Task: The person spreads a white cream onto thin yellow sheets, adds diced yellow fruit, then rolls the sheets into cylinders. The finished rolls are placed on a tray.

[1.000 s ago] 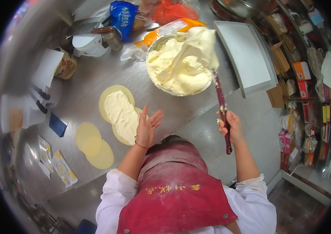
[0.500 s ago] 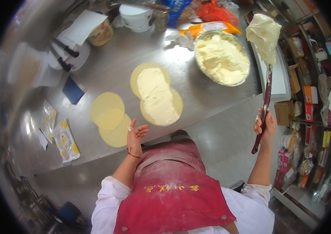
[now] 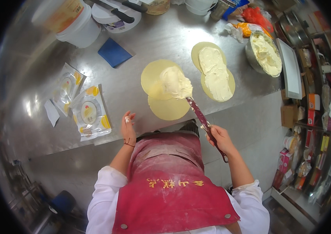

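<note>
My right hand [image 3: 219,139] grips the dark maroon handle of a spatula [image 3: 200,113]. A thick heap of pale cream [image 3: 176,82] covers its blade, over two overlapping thin yellow rounds [image 3: 167,110] on the metal table. Whether the cream touches the rounds I cannot tell. My left hand [image 3: 129,126] holds nothing, fingers apart with a dab of cream on them, by the table's front edge just left of the rounds. To the right lies another overlapping pair of rounds [image 3: 231,84], spread with cream. A metal bowl of cream [image 3: 253,56] stands further right.
Two printed plastic packets [image 3: 91,114] and a white paper slip [image 3: 51,113] lie at the left. Behind them is a flat blue piece [image 3: 114,52]. Knives [image 3: 122,15] rest on a white tub [image 3: 113,25]. A white tray [image 3: 289,68] and stocked shelves flank the right side.
My right hand has brought the cream-laden spatula from the far right down to the left, over the uncoated rounds. The view has shifted left; my left hand stays near the front edge.
</note>
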A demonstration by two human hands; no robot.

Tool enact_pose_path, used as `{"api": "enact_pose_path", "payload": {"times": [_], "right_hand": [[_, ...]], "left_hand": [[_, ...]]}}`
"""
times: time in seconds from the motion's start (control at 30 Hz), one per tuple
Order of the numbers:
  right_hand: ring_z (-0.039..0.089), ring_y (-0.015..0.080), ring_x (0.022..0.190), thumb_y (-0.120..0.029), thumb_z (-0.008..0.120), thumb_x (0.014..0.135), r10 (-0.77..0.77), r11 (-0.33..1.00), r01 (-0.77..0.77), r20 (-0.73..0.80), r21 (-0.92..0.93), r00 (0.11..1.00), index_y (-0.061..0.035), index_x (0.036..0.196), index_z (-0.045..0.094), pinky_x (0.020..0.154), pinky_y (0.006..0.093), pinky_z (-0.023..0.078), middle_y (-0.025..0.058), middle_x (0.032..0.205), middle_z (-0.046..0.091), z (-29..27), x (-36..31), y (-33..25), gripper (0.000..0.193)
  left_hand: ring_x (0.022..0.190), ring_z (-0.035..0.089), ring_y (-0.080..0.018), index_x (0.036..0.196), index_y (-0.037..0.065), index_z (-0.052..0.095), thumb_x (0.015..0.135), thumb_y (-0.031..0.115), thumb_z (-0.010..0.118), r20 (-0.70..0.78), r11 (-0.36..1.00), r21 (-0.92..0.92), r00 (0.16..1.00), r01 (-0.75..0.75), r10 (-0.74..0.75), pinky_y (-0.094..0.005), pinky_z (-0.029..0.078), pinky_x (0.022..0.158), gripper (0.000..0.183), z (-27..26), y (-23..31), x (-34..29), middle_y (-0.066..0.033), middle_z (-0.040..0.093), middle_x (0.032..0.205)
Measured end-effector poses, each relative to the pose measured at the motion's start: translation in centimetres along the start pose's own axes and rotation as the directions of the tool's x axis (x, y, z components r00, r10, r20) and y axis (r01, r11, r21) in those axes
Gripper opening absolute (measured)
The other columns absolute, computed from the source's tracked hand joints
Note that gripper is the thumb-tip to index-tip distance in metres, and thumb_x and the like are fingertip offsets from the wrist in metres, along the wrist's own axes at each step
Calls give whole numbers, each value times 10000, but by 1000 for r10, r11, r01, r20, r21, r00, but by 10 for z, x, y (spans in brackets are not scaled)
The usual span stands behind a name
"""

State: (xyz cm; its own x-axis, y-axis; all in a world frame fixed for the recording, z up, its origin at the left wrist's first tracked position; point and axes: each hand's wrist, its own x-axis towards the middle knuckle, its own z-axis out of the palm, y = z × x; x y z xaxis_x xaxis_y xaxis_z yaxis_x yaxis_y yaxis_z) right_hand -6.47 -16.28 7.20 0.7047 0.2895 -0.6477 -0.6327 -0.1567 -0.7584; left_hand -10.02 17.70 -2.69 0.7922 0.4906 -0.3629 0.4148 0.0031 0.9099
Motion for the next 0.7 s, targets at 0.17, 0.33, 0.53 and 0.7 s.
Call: {"api": "enact_pose_path", "payload": {"times": [0.17,0.33,0.53,0.7], "right_hand": [[480,127,559,-194,430,913,-240,910,160,-171,-382,956,-55,1099,543,522,265,395,42,674,526,33,15,19,258],[516,260,666,-154,516,853,-547,627,232,-209,-743,811,-128,1202,506,603,345,424,107,777,524,47,22,29,350],[532,268,731,-144,563,811,-596,478,152,-193,-865,779,-182,1229,486,605,362,445,93,837,485,84,45,48,427],[547,264,736,-151,557,808,-503,435,59,-188,-899,843,-211,1270,432,562,384,466,82,861,487,97,35,71,483]], "left_hand": [[1116,456,-232,1251,5,392,934,303,325,175,980,90,971,-179,161,-323,302,969,440,2,1,22,-143,519,1181],[1199,377,-264,1275,-1,369,939,299,296,315,904,196,897,-380,309,-332,247,1015,456,24,3,66,-151,454,1265],[1284,264,-294,1325,15,312,942,283,274,449,825,286,829,-488,334,-359,181,1051,469,42,12,98,-170,300,1375],[1292,251,-291,1349,25,251,941,260,266,516,797,325,801,-510,302,-424,74,1071,471,47,17,105,-169,278,1388]]}}
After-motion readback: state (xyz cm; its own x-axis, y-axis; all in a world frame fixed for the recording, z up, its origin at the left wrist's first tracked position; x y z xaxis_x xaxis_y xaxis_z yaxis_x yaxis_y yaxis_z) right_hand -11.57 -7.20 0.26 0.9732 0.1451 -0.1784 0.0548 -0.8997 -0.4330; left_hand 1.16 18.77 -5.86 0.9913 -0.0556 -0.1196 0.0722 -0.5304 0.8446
